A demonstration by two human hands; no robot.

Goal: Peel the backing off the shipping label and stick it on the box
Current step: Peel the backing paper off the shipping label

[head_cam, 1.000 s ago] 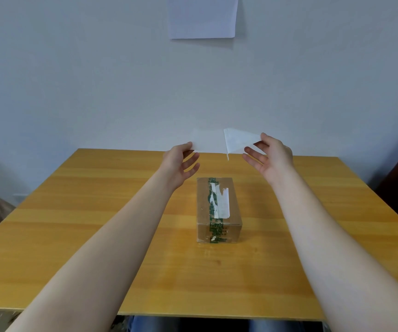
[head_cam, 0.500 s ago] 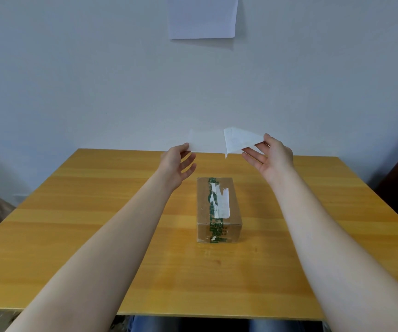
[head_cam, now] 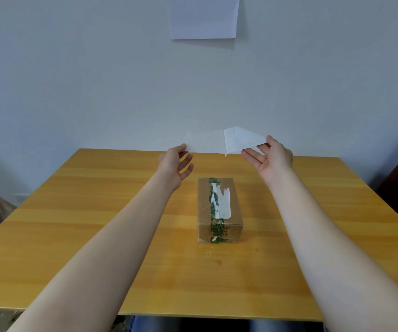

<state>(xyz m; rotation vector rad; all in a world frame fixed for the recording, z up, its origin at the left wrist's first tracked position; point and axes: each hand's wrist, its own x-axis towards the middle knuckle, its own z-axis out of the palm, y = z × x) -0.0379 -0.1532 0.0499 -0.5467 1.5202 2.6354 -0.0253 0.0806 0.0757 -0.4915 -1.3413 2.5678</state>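
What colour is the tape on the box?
Green tape, with white scraps over it; head view.

No text can be read anywhere. The green tape [head_cam: 215, 226] along the cardboard box [head_cam: 235, 212], just below centre, carries dark printing too small and broken to make out. The white sheet [head_cam: 204, 17] at 12 o'clock, the shipping label [head_cam: 238, 140] and its backing [head_cam: 205, 143] just above centre show no legible print.
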